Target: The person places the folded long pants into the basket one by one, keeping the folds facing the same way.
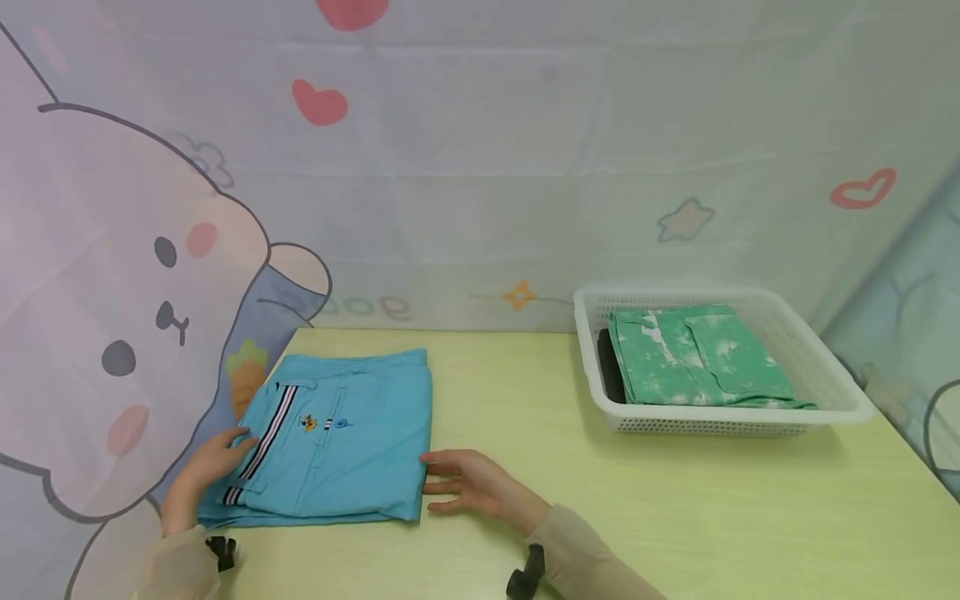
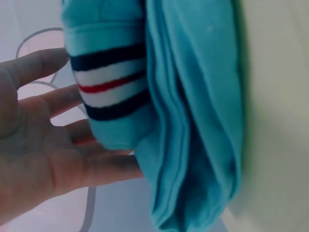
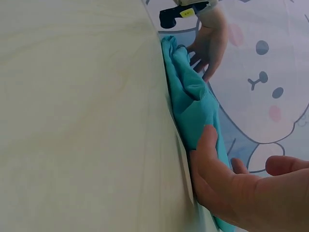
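Observation:
A folded blue polo shirt (image 1: 375, 442) lies on the table at the left, with a striped band, a small embroidered figure and a button on its upper side. At its left edge is my left hand (image 1: 213, 467), fingers spread and touching the cloth. In the left wrist view, those fingers (image 2: 63, 99) reach to a striped, folded edge of the shirt (image 2: 193, 111). On the opposite side, my right hand (image 1: 480, 487) has its fingertips against the right edge, fingers apart. The right wrist view shows the right hand (image 3: 227, 183) along the shirt's side, thumb raised.
A white plastic basket (image 1: 817, 358) stands at the back right of the pale yellow table (image 1: 675, 508). In it lie a folded green and white garment (image 1: 697, 354) and something black (image 1: 611, 371). A printed cloth backdrop (image 1: 487, 167) hangs right behind the table.

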`<action>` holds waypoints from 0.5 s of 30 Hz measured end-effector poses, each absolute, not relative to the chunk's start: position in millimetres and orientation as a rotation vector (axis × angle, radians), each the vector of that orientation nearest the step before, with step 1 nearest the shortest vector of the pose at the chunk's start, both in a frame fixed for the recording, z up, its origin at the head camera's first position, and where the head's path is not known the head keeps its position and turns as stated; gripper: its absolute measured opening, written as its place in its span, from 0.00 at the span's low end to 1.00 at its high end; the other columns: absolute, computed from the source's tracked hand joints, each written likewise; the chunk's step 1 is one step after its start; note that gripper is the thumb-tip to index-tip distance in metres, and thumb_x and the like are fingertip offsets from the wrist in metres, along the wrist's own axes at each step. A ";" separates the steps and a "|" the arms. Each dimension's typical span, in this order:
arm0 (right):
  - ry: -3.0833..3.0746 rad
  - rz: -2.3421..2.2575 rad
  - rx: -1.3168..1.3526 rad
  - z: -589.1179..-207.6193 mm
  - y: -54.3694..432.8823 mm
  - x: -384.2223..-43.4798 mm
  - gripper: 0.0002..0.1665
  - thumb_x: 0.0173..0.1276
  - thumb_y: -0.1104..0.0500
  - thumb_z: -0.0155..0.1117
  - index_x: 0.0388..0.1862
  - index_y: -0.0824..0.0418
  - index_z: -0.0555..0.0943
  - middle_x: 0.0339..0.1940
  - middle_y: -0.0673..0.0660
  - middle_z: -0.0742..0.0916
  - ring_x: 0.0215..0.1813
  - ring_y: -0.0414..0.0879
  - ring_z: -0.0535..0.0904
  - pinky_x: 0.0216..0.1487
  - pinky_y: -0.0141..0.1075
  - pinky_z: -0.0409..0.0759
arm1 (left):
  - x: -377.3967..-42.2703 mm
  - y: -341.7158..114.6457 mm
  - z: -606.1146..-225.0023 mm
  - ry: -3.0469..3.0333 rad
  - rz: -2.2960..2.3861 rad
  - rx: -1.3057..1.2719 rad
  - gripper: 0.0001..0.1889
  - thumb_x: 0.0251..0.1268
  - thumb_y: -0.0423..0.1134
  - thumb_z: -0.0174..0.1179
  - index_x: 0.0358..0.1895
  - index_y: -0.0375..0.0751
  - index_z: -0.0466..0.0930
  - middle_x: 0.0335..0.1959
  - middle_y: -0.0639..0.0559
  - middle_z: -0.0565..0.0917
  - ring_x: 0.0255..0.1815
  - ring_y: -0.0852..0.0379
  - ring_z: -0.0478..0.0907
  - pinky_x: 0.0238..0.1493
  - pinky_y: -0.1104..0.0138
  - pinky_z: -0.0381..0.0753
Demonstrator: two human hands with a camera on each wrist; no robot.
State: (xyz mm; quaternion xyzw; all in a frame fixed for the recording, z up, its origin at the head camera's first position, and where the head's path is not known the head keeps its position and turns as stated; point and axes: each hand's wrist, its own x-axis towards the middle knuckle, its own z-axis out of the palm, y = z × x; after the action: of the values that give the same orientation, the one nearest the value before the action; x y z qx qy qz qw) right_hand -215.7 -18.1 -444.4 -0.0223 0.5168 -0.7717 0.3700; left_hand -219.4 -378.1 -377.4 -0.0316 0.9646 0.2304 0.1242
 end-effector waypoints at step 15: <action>1.496 -1.907 -0.118 -440.8 -19.5 -210.1 0.25 0.66 0.55 0.50 0.56 0.70 0.72 0.33 0.52 0.75 0.37 0.43 0.73 0.46 0.41 0.78 | -215.2 -379.5 -374.9 2.719 0.828 -0.214 0.31 0.69 0.47 0.37 0.57 0.15 0.55 0.56 0.18 0.58 0.54 0.25 0.61 0.38 0.47 0.77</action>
State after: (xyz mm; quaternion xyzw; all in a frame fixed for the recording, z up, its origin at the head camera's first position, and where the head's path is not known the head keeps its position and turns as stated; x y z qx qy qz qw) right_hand -210.1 -19.5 -440.8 -0.0457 0.5775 -0.7361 0.3501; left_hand -215.2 -379.5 -374.9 -0.0744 0.9438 0.2874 0.1452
